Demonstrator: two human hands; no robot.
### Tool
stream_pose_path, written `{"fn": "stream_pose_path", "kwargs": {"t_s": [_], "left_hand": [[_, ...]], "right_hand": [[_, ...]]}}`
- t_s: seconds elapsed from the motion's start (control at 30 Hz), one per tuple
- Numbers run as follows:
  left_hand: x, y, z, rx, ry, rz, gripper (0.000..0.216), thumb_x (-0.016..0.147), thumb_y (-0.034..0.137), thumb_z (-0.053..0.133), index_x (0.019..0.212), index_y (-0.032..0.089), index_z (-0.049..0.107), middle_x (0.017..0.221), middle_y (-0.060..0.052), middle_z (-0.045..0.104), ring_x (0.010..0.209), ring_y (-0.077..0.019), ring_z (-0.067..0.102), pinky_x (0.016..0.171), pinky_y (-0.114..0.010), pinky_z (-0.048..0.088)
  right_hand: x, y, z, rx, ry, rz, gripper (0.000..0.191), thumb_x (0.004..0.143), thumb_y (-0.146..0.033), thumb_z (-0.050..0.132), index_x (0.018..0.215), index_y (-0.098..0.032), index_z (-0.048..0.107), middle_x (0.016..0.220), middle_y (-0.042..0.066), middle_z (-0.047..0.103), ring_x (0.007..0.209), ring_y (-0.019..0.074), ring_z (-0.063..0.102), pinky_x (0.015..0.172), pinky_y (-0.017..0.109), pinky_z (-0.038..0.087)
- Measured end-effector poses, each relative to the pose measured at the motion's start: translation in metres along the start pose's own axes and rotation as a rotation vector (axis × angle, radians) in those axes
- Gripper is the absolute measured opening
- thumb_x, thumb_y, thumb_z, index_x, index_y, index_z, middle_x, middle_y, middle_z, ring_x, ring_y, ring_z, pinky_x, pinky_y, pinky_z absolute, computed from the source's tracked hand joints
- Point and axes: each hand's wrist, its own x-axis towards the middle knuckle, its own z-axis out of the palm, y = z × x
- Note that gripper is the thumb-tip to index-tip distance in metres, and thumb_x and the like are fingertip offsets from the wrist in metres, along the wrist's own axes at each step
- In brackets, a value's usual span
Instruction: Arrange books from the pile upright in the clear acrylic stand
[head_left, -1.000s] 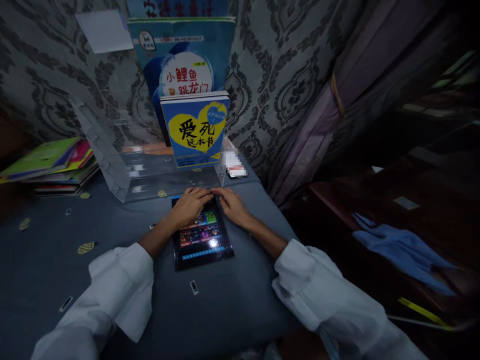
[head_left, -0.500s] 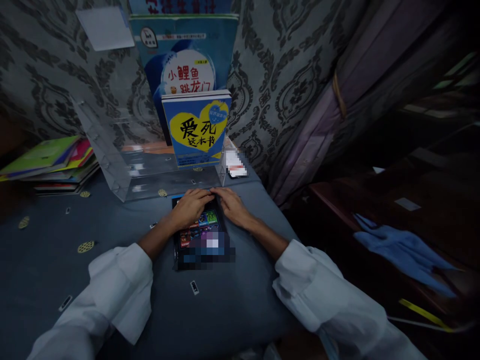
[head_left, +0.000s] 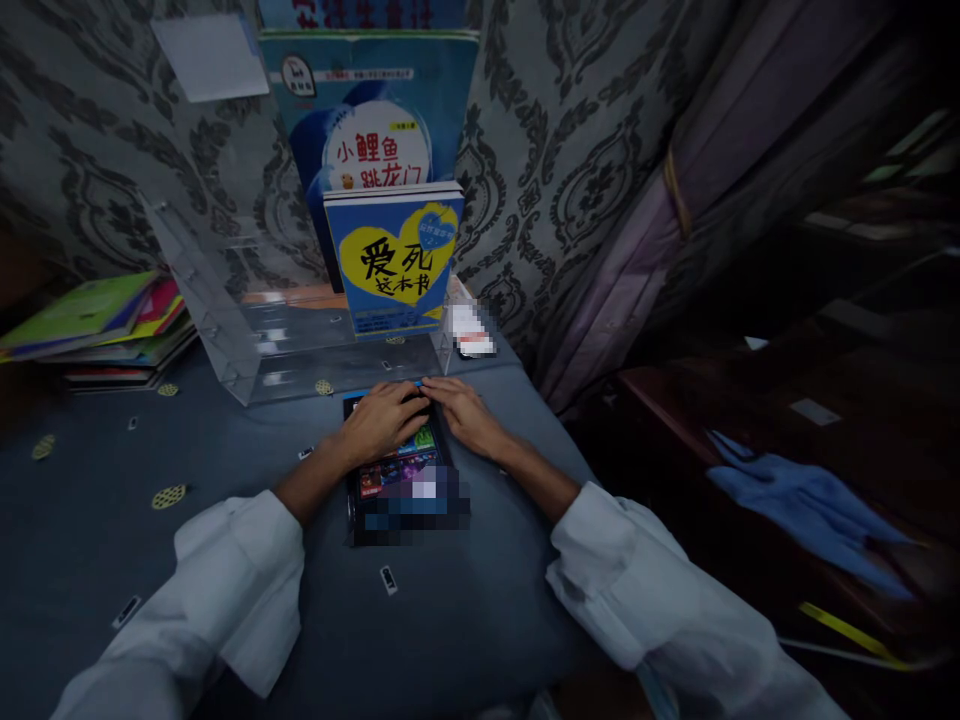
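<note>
A dark-covered book (head_left: 397,470) with coloured picture panels lies flat on the grey-blue tabletop; mosaic blurs its lower part. My left hand (head_left: 386,418) rests palm down across its upper half, the fingers stretched out toward the right. At the top right corner, my right hand (head_left: 466,415) lies with fingers extended over the edge, their tips close to those of my left hand. Just beyond them stands a clear acrylic stand (head_left: 300,365). It holds a blue book with a yellow heart (head_left: 397,265) upright, in front of a taller blue book (head_left: 375,110).
Several colourful books and folders (head_left: 97,320) are stacked at the left. A blurred white item (head_left: 472,330) lies right of the stand. Small stickers (head_left: 169,497) dot the table. Beyond the right edge are a dark red surface (head_left: 660,420) and a blue cloth (head_left: 802,510).
My left hand's fingers have shifted slightly down over the book, and more of its blue top edge shows. The right hand stays nearly in place.
</note>
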Motion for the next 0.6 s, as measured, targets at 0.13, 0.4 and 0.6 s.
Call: {"fn": "stream_pose_path", "kwargs": {"t_s": [0.13,0.4,0.6], "left_hand": [[-0.0012,0.0019,0.0007,-0.023,-0.018,-0.025,0.029,0.103,0.035,0.052,0.124,0.020,0.066,0.121,-0.011,0.065,0.112,-0.0262,0.063,0.100,-0.046,0.049],[-0.0037,0.0029,0.0019,-0.058,0.006,0.017,0.033,0.105,0.032,0.046,0.128,0.019,0.066,0.124,-0.013,0.065,0.115,-0.0263,0.061,0.102,-0.047,0.048],[-0.0042,0.0037,-0.0043,-0.087,-0.032,0.076,0.035,0.106,0.034,0.044,0.128,0.019,0.066,0.125,-0.012,0.065,0.117,-0.0259,0.061,0.102,-0.046,0.048]], "right_hand": [[0.0006,-0.0005,-0.0024,-0.027,-0.019,-0.013,0.057,0.087,-0.002,0.046,0.136,-0.023,0.066,0.143,0.011,0.063,0.135,0.0261,0.056,0.113,0.055,0.045],[-0.0008,0.0042,-0.0023,-0.011,-0.003,-0.056,0.055,0.086,-0.001,0.046,0.135,-0.019,0.066,0.142,0.014,0.063,0.134,0.0261,0.058,0.114,0.054,0.045],[-0.0020,0.0068,-0.0020,0.008,0.005,-0.062,0.059,0.083,0.001,0.046,0.134,-0.021,0.066,0.141,0.012,0.065,0.134,0.0246,0.058,0.114,0.054,0.045]]}}
